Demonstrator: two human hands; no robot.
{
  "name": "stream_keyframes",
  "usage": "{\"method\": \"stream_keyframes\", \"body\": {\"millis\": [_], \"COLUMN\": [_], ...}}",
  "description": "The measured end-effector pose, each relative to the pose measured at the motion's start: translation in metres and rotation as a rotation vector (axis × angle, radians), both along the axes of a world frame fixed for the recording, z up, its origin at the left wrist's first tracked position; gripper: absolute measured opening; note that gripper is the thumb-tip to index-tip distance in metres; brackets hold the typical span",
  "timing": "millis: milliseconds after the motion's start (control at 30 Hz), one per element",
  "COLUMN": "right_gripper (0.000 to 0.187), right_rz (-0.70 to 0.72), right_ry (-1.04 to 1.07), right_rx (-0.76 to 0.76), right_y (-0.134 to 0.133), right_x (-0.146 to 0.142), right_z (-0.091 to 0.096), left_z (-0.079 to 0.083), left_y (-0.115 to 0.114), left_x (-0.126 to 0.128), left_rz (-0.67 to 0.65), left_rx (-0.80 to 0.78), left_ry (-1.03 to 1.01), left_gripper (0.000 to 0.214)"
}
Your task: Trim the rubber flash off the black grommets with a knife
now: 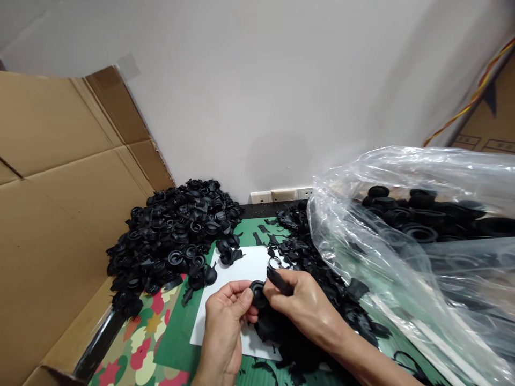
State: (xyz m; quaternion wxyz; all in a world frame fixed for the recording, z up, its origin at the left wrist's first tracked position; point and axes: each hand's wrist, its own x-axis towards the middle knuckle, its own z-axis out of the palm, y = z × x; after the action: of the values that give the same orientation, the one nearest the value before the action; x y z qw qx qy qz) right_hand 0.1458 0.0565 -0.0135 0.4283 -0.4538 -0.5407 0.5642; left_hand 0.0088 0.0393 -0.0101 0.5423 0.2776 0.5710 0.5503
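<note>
My left hand (230, 316) pinches a round, cup-like black rubber part (259, 295) between thumb and fingers, its ringed face turned up. Close against the part's right side, my right hand (303, 303) is closed, with a dark strip of black rubber (280, 282) showing between thumb and forefinger. Whether the right fingertips also grip the round part's edge is hidden. Both hands are above a white sheet (215, 316) on a green mat (173, 346). Beyond them on the sheet lies another black rubber part (228, 254) with a ragged flap.
A large heap of similar black parts (173, 241) leans towards a cardboard box wall (72, 214) on the left. Thin black scraps (317, 279) spread along the right. A clear plastic bag (333, 214) holds more round black parts (418, 214). Wall sockets (281, 196) are behind.
</note>
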Motion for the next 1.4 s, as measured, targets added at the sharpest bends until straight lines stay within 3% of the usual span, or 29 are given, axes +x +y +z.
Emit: {"method": "stream_keyframes", "body": {"millis": [133, 367, 667, 800, 1000, 1167, 1400], "right_gripper": [0.009, 0.025, 0.045, 0.046, 0.017, 0.005, 0.008], "right_rz": [-0.067, -0.193, -0.262, -0.175, -0.051, 0.057, 0.158], "right_ry": [0.058, 0.139, 0.18, 0.179, 0.024, -0.129, -0.035], "right_rx": [0.022, -0.075, 0.015, -0.014, 0.104, 0.206, 0.133], "right_y": [0.006, 0.007, 0.008, 0.006, -0.002, -0.004, 0.005], "right_x": [0.009, 0.019, 0.028, 0.03, 0.021, 0.011, 0.01], "right_z": [0.0, -0.001, 0.004, 0.003, 0.009, 0.01, 0.002], "left_z": [-0.001, 0.001, 0.001, 0.001, 0.004, 0.007, 0.008], "left_y": [0.0, 0.0, -0.001, -0.002, -0.003, -0.004, -0.003], "left_x": [-0.001, -0.003, -0.003, -0.004, 0.001, 0.005, 0.007], "left_rz": [0.005, 0.008, -0.009, -0.016, 0.003, -0.009, -0.064], "left_rx": [0.002, 0.032, 0.059, 0.099, 0.149, 0.159, 0.132], "left_ry": [-0.011, 0.018, 0.04, 0.077, 0.164, 0.252, 0.246], "left_gripper": [0.036, 0.034, 0.028, 0.022, 0.014, 0.009, 0.009]}}
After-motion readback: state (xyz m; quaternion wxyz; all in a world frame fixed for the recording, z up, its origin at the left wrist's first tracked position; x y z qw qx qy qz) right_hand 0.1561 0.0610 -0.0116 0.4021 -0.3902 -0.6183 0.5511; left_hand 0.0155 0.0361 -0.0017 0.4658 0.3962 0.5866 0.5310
